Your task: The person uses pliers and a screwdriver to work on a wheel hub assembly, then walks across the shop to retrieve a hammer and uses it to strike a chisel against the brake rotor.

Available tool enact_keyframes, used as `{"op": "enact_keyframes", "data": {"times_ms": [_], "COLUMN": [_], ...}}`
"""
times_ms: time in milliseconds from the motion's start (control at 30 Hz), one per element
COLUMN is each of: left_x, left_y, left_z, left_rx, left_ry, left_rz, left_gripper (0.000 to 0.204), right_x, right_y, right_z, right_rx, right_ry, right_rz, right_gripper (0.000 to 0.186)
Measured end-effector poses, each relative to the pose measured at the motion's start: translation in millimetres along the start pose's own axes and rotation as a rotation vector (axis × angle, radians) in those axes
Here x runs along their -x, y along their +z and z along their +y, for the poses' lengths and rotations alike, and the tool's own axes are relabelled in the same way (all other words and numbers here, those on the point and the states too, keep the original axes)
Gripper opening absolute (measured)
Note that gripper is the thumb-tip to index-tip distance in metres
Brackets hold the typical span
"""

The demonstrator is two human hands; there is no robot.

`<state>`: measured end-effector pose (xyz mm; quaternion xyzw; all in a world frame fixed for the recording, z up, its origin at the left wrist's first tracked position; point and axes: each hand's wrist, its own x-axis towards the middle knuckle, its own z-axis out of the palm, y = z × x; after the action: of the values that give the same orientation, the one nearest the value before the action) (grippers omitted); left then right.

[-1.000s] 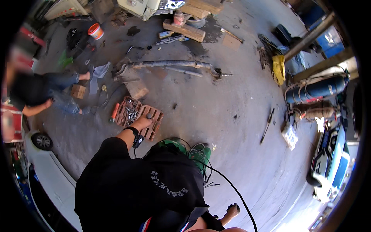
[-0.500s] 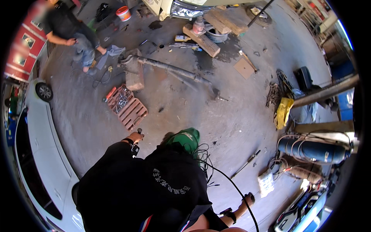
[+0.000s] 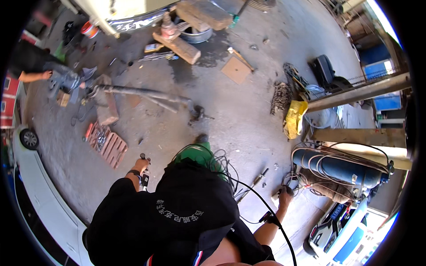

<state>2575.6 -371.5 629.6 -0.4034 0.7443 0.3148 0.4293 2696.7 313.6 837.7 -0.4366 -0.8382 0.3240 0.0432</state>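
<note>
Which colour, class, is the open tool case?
The tool case is reddish-brown, best seen in the head view.

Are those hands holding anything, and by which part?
It cannot be told: the left hand and right hand show too small, with dark ends.

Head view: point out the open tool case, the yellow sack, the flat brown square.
Open tool case (image 3: 115, 150): head view, on its slotted half.
Yellow sack (image 3: 294, 118): head view, middle of its crumpled side.
Flat brown square (image 3: 236, 70): head view, centre of its upper face.
</note>
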Motion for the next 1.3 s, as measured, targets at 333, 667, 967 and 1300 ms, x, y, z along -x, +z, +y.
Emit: {"op": "enact_keyframes", "data": {"times_ms": [333,667,967,1300], "left_x": [-6.0,72.1,103.2,100.2], "left_y": [9.0,82.6,128.4,104.0], "left_z": [276.1,361.0,438.4,418.7], "left_rx": [0.07,-0.121,-0.024,-1.036], "left_ry": [0.405,-0.061,-0.467,0.395], "left_rz": [0.184,0.065,-0.132,0.017], "left_gripper": [0.033,0.042,0.035,0.012], "right_x": [-233.5,-552.3,-713.9,-839.8], "right_y": [13.5,95.5,279.3,682.7], "right_z": [-35.9,-114.2,-306.7,-287.7], "right_rx": [-0.044,0.599,-0.259,-0.903], "right_ry": [0.154,-0.698,0.259,1.046], "right_rz": [-0.039,-0.144,-0.505,-0.713], "right_gripper": [0.027,0.022,0.024,0.022]}}
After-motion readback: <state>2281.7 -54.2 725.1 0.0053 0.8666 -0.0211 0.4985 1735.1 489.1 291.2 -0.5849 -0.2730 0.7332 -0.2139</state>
